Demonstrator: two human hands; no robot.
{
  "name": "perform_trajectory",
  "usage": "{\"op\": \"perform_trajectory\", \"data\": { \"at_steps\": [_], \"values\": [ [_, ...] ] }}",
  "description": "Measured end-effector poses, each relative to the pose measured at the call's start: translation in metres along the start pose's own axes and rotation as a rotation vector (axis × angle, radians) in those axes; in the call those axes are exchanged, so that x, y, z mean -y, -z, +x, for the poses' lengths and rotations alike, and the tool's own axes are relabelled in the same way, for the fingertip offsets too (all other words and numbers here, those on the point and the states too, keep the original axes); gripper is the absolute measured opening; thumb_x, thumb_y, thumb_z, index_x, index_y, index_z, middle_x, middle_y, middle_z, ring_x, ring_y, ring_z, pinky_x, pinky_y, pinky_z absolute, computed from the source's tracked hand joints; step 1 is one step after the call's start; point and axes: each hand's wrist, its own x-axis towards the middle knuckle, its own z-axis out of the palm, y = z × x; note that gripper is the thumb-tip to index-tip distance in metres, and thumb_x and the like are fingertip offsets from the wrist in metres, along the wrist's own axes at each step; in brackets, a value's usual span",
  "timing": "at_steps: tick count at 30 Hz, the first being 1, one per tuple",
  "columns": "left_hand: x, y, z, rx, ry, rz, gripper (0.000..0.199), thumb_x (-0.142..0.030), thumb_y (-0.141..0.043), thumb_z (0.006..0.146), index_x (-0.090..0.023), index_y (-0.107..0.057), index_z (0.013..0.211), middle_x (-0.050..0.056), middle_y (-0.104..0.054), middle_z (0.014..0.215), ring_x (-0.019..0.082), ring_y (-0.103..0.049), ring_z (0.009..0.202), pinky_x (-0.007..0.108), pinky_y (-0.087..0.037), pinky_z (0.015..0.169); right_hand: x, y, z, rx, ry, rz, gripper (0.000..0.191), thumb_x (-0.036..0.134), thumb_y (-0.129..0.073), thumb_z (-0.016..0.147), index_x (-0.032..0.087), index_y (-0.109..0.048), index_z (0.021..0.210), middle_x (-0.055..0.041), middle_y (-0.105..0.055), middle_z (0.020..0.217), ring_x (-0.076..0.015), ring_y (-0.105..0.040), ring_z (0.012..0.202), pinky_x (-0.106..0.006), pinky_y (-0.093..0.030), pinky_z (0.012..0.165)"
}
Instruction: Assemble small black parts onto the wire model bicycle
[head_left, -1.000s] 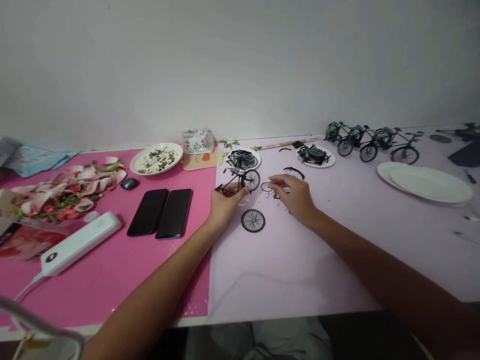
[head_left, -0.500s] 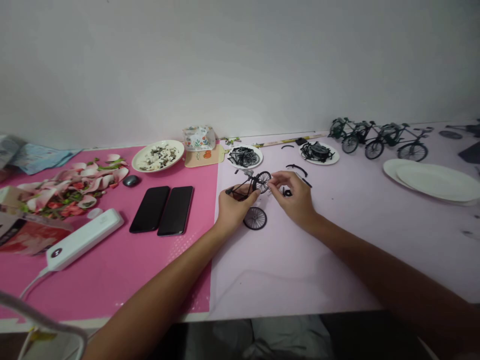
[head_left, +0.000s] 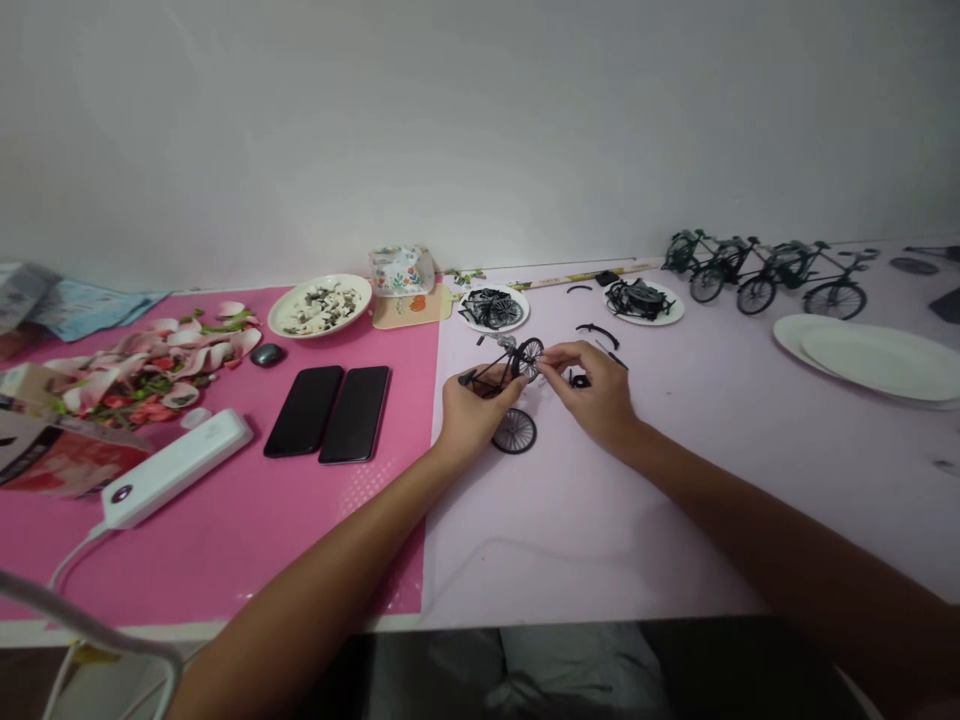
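Half built: bike [head_left: 501, 370] clamped in left hand [head_left: 472, 415], one wheel on, right hand [head_left: 592, 390] pinching at it, spare wheel [head_left: 514, 431] lying loose below.

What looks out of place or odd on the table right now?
The black model bicycle in the left hand carries only one wheel; a loose wheel lies flat beside that hand. Pink petals lie scattered at the far left.

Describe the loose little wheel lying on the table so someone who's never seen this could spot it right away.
Find where the pink mat meets the pale mat. Just right of that seam, below the left hand, the loose wheel lies flat, unlike the wheel fitted upright on the held bicycle frame.
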Motion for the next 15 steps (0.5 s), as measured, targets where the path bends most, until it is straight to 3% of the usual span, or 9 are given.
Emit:
{"op": "perform_trajectory", "data": {
  "at_steps": [4,8,15],
  "values": [
    [-0.0020,-0.0001,-0.0015,0.014,-0.029,0.022,0.017,-0.031,-0.082,0.079,-0.015,-0.076,0.077,0.005,-0.077,0.080,0.020,-0.071,0.077,0.029,-0.057,0.076,-0.0020,0.0017,-0.0010,0.020,0.036,0.004,0.004,0.024,-0.076,0.097,0.023,-0.074,0.100,-0.0040,-0.080,0.090,-0.0197,-0.077,0.081,-0.034,-0.065,0.078],
    [-0.0024,0.0004,-0.0025,0.015,-0.046,0.048,0.020,-0.032,-0.083,0.079,-0.015,-0.074,0.073,0.004,-0.075,0.077,0.019,-0.068,0.075,0.028,-0.056,0.074,-0.0034,0.0040,-0.0003,0.017,-0.035,0.042,0.008,0.031,-0.080,0.095,0.023,-0.076,0.095,-0.0032,-0.080,0.087,-0.0201,-0.077,0.079,-0.034,-0.065,0.076],
    [0.0019,-0.0014,-0.0031,-0.031,-0.036,0.054,0.023,-0.034,-0.085,0.078,-0.016,-0.073,0.073,0.004,-0.074,0.077,0.020,-0.069,0.077,0.027,-0.056,0.072,-0.0094,0.0075,0.0019,0.057,-0.038,0.008,0.013,0.036,-0.080,0.094,0.025,-0.080,0.088,-0.0043,-0.081,0.085,-0.0203,-0.074,0.074,-0.034,-0.061,0.065]
  ]
}}
